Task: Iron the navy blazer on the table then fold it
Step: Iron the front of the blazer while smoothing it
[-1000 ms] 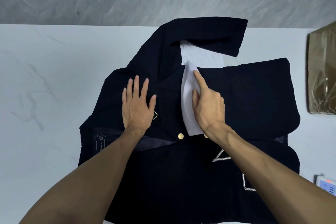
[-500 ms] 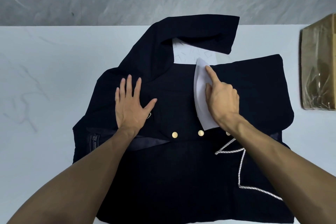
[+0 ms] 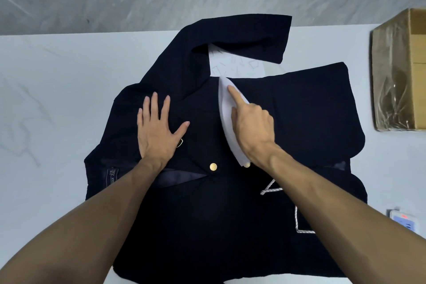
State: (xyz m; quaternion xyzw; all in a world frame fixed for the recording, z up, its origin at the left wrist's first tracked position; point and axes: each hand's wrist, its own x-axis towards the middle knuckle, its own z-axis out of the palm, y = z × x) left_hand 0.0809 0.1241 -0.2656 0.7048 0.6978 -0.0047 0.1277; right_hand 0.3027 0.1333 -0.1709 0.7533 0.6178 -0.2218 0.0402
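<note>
Navy blazer (image 3: 207, 214) is spread flat across the white worktop (image 3: 57, 99), so ironing looks mid-way at best. On the left panel, the left hand (image 3: 159, 131) is laid open, palm down, pinning the cloth. Further right, the white iron (image 3: 230, 120) is gripped by the right hand (image 3: 251, 127), forefinger stretched along it. Folding isn't started yet, one sleeve is flopped over up top.

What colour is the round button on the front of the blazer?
Gold, seen in the head view: the button on the navy blazer.
</note>
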